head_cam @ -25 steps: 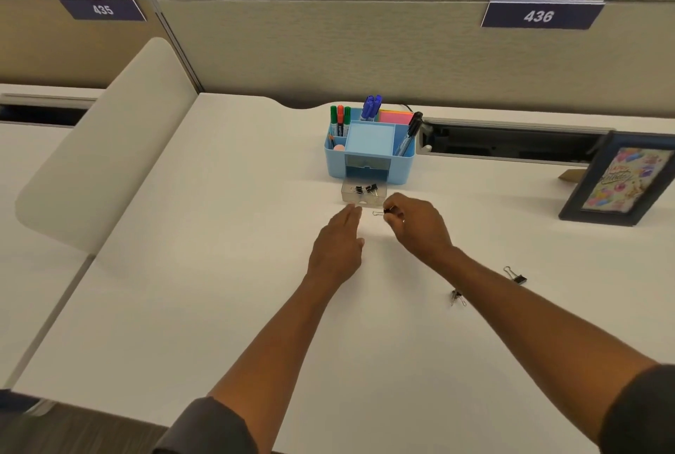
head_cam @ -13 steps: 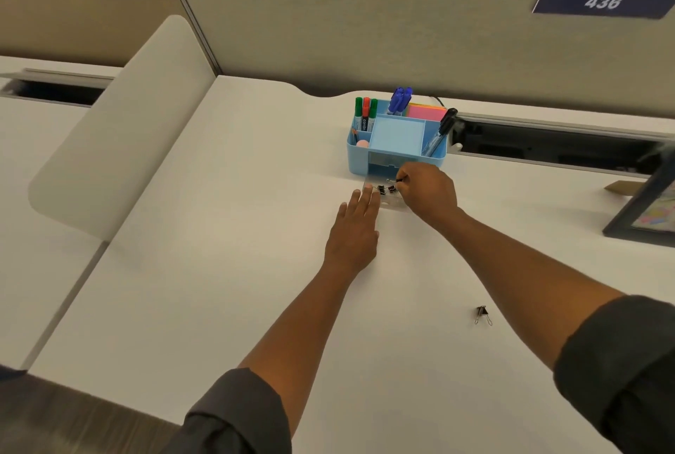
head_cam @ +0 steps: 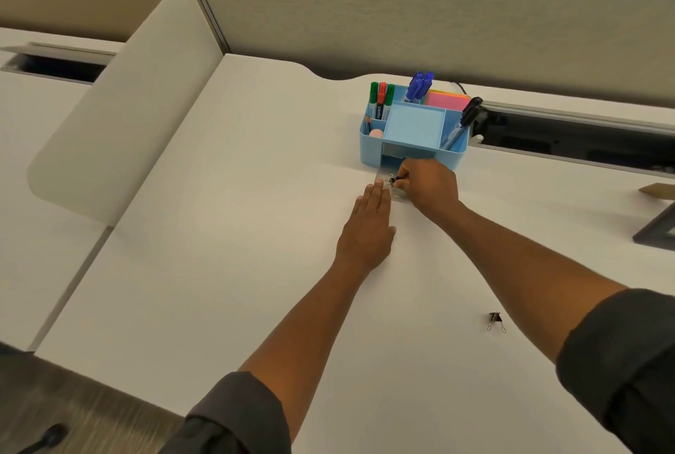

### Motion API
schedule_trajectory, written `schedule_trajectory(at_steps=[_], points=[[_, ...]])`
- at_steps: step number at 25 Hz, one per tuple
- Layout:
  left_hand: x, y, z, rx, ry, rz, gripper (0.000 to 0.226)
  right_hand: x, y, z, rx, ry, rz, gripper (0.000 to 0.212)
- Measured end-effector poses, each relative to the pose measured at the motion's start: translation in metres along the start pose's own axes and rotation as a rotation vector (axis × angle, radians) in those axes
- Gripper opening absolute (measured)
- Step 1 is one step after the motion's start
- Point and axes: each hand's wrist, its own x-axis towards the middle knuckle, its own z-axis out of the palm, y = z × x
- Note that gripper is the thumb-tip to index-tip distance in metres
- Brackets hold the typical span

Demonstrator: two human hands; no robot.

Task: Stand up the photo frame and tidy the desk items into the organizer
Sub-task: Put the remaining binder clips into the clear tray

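Note:
A light blue organizer [head_cam: 370,150] stands at the back of the white desk [head_cam: 226,271], holding markers and pens. Its clear drawer [head_cam: 382,176] is pulled out in front. My right hand [head_cam: 429,187] is over the drawer, fingertips pinched on a black binder clip [head_cam: 392,181]. My left hand [head_cam: 367,231] lies flat on the desk, fingers straight and touching the drawer's front left corner. Another binder clip [head_cam: 496,320] lies loose on the desk near my right forearm. The dark photo frame [head_cam: 655,227] shows only as a corner at the right edge.
A beige partition wall [head_cam: 401,8] runs behind the desk, with a cable slot [head_cam: 569,139] to the right of the organizer. A rounded divider panel [head_cam: 120,114] bounds the desk on the left. Pink sticky notes [head_cam: 445,101] sit at the organizer's back.
My right hand carried a binder clip from the desk forward to the open drawer. My left hand slid forward to the drawer's corner. The view shifted left, pushing the photo frame to the edge.

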Motion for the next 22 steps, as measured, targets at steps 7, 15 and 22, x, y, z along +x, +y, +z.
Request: schedule_trajectory(at_steps=[7,15,22], points=[[-0.003,0.000,-0.009,0.024,0.007,0.014,0.074,-0.013,0.003,-0.011,0.029,0.038,-0.029,0.016],[-0.017,0.033,-0.022,-0.039,0.050,-0.011,0.066,-0.056,0.019,-0.026,0.140,0.074,0.001,0.024],[-0.055,0.081,-0.003,-0.084,-0.019,0.084,0.033,-0.127,0.072,-0.029,0.149,0.154,0.025,0.019]])
